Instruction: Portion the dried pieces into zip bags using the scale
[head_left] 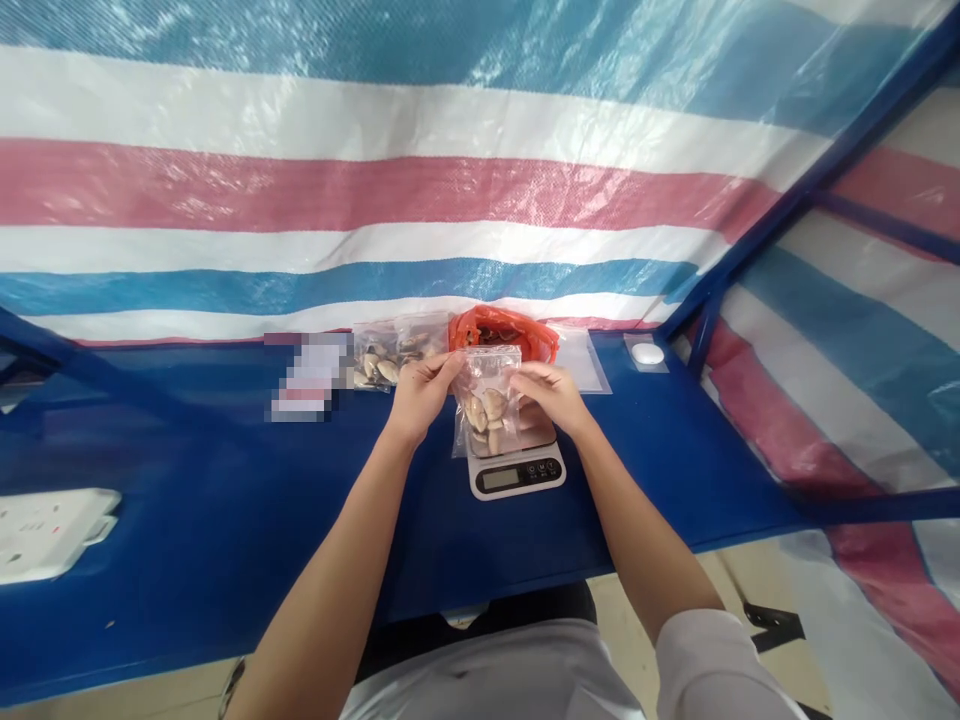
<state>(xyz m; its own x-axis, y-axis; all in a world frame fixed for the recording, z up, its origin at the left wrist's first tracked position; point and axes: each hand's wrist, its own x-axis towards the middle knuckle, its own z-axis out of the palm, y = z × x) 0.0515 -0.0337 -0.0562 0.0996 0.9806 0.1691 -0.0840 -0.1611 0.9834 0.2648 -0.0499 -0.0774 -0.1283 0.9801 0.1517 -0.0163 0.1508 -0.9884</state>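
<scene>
A clear zip bag (501, 440) with a few clams in it hangs upright between my hands. Its upper left edge is pinched by my left hand (421, 398). On the opposite side, my right hand (556, 396) has its fingers closed at the upper right edge. Behind the bag, and partly hidden by it, is a white kitchen scale (517, 484) with a dark display panel. Whether the bag touches the scale's plate, I cannot tell. Just beyond my hands sits an open red plastic bag (504, 324), its contents mostly hidden.
Filled clear bags of clams (379, 366) lie left of the red bag. Flat clear bags (589, 362) are to its right, near a white oval object (646, 354). A white power strip (56, 530) rests on the blue table (225, 500). Striped sheeting (375, 190) hangs behind.
</scene>
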